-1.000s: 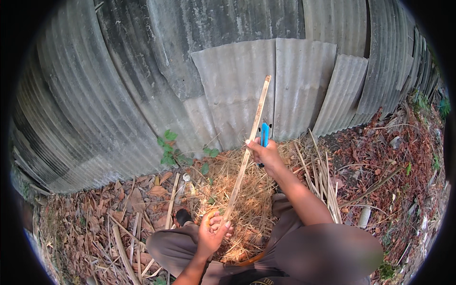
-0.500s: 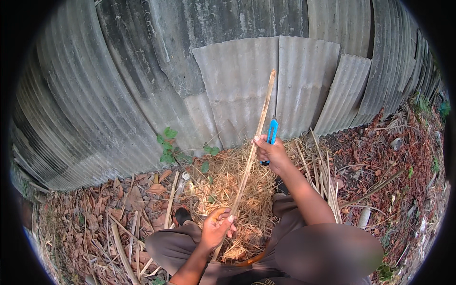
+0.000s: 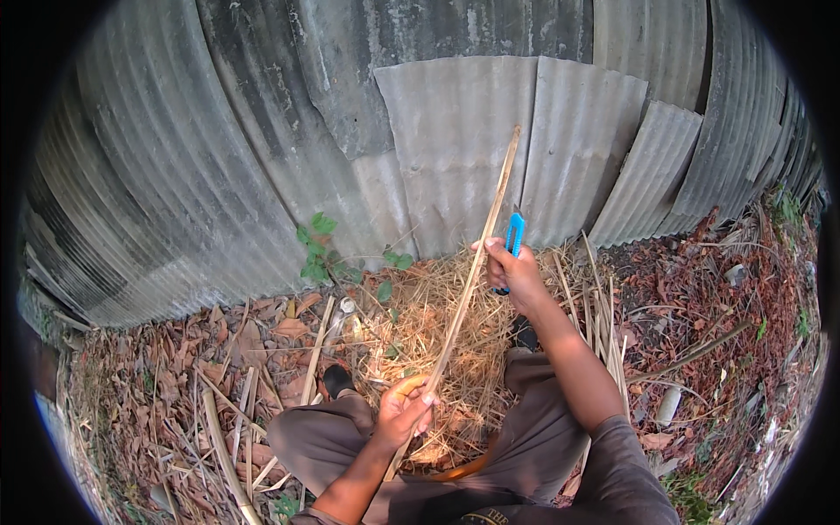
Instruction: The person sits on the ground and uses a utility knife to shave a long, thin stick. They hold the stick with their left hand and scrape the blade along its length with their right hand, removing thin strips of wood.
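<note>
A long, thin bamboo strip (image 3: 458,317) slants up and to the right between my knees, its far tip in front of the metal fence. Its lower part is gripped by my left hand (image 3: 405,409), fingers curled round it. Farther up, my right hand (image 3: 514,273) pinches the same strip between thumb and fingers. That hand also holds a blue box cutter (image 3: 515,234) in its palm, with the blade end pointing up, just to the right of the strip. Below the strip lies a heap of pale shavings (image 3: 468,359).
A corrugated metal fence (image 3: 464,149) stands ahead. Several split bamboo strips (image 3: 595,306) lean by my right forearm, and more bamboo pieces (image 3: 229,455) lie at the left among dry leaves (image 3: 254,341). A small green plant (image 3: 319,254) grows at the fence's foot. A whitish cylinder (image 3: 669,406) lies at right.
Both hands keep their hold on the bamboo strip. The view has shifted slightly, so the fence and strip appear a little farther right. My right sleeve now shows at the lower right.
</note>
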A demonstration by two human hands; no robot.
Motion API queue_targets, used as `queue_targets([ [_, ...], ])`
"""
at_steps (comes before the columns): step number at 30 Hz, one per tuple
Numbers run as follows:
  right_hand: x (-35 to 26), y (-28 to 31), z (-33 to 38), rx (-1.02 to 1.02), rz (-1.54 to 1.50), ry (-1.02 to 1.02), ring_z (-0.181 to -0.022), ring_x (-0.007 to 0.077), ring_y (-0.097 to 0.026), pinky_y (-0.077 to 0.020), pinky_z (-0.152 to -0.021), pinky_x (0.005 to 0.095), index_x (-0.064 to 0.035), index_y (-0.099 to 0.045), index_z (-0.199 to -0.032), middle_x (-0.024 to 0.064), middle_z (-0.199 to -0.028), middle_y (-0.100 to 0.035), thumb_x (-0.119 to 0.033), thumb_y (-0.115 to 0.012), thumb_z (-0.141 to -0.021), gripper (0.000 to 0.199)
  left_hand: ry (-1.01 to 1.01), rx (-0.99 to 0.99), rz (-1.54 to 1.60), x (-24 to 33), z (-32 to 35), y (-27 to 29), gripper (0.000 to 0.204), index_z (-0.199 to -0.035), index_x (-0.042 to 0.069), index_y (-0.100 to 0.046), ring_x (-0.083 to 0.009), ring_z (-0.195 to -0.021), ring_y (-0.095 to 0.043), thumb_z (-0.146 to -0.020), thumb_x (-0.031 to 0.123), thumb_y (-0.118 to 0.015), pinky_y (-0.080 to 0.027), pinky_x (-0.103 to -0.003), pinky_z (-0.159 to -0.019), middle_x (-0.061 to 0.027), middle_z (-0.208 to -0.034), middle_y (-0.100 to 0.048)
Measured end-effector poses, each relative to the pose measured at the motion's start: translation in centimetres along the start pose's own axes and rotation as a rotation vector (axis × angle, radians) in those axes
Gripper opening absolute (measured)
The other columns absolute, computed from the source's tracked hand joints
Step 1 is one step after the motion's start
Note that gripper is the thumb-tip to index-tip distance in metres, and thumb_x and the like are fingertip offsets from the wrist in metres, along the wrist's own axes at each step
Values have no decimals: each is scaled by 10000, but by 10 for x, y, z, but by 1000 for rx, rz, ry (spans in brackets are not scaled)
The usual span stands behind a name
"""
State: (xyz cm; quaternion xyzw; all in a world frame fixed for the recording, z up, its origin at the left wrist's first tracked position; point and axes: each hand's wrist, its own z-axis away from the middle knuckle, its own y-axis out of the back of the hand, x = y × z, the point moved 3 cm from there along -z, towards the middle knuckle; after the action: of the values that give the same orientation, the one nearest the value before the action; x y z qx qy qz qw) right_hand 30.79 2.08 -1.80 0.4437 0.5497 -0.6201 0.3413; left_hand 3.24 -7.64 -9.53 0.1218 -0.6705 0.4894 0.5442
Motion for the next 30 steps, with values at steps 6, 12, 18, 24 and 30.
queue_targets([
  [6,-1,-12,11,51,1001,170,-502,172,-550,-445,-507,314,-41,-674,-823,57,-556,-556,-562,-660,-813,521,-91,103,74,9,-1,8,345,-1283,-1,-480,-113,-500,-511,-944,32,-536,-426,-236,-456,-156,-946,-627],
  [12,21,-59,49,-245,1475,362,-485,310,-603,-496,-560,396,-82,-602,-603,118,-506,-552,-737,-593,-735,668,-154,211,149,20,-6,10,381,-1317,-2,-457,-106,-512,-503,-947,51,-532,-425,-230,-454,-151,-958,-610],
  [18,47,-75,64,-303,1539,662,-421,266,-555,-443,-505,375,-90,-564,-525,73,-450,-516,-792,-570,-692,722,-189,221,118,20,-5,10,384,-1322,-4,-454,-101,-521,-498,-949,48,-530,-417,-236,-465,-145,-998,-607],
  [24,54,-78,67,-333,1539,638,-404,237,-541,-417,-504,351,-89,-566,-519,53,-448,-513,-826,-567,-645,747,-187,252,154,19,-3,10,374,-1299,-22,-465,-93,-516,-488,-936,31,-543,-411,-245,-463,-132,-974,-617],
  [30,59,-72,57,-259,1531,819,-402,227,-537,-409,-522,347,-102,-539,-496,44,-446,-502,-827,-588,-618,736,-140,239,165,18,-3,11,365,-1278,-24,-485,-90,-512,-484,-926,29,-561,-407,-240,-457,-120,-957,-620],
])
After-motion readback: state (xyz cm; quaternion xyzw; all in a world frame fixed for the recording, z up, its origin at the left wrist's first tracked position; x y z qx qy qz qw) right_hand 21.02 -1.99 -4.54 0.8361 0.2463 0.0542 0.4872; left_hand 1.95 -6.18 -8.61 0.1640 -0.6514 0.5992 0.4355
